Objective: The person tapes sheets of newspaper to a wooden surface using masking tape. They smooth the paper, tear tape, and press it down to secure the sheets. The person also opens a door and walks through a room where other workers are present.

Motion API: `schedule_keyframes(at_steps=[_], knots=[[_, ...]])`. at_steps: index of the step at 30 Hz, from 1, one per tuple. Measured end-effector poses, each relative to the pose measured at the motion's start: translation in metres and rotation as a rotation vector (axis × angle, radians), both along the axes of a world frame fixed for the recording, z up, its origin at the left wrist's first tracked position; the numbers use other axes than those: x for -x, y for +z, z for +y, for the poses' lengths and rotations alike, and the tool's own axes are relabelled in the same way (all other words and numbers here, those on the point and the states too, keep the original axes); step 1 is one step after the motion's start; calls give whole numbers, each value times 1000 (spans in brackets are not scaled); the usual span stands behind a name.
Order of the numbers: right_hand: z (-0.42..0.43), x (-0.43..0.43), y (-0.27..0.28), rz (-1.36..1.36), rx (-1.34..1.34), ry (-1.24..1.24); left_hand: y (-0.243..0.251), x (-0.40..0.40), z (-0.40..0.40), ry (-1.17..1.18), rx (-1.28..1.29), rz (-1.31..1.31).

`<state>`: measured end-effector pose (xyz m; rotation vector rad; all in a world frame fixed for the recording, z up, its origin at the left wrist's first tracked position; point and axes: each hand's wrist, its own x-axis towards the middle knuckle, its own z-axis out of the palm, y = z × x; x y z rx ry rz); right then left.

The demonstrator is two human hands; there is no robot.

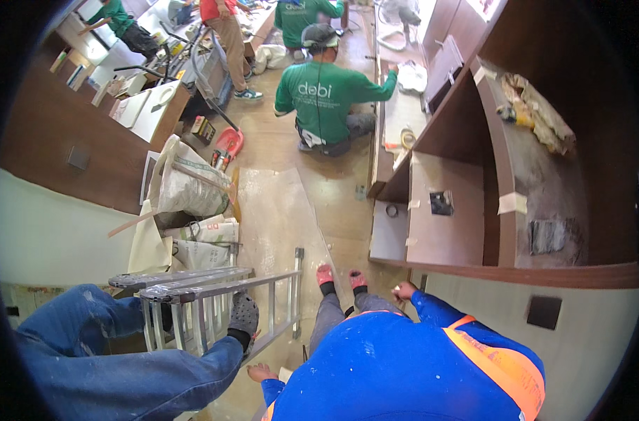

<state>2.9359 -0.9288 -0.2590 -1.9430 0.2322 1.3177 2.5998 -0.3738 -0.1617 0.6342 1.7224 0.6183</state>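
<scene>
My left hand (261, 372) hangs low at my left side, near the foot of an aluminium stepladder (272, 310). A pale piece (285, 374) shows beside it, but I cannot tell whether I hold it. My right hand (403, 291) is at my right, fingers bent, in front of a pale panel (488, 310) below the wooden cabinet (445, 210). Something small and whitish shows at its fingertips, too small to name. My blue sleeves and orange vest (498, 363) fill the lower view. Pink clogs (324, 276) are on my feet.
A person in jeans (140, 379) is on the stepladder at left, one grey clog (244, 316) on it. Woven sacks (190, 179) and a red dustpan (229, 142) lie ahead left. A worker in green (322, 100) sits on the floor by the low cabinet. Tape (408, 138) lies there.
</scene>
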Motion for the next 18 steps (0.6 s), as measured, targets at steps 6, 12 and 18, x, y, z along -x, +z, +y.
schedule_keyframes(at_steps=[6, 12, 18], knots=[[-64, -28, 27, 55, 166, 62, 2, -90, -49, -218, -91, -94], [-40, -61, 16, -175, 120, 378, 61, -191, -59, -633, -170, -230], [-53, -68, -33, -317, 205, 587, 74, -252, -82, -756, -269, -251]])
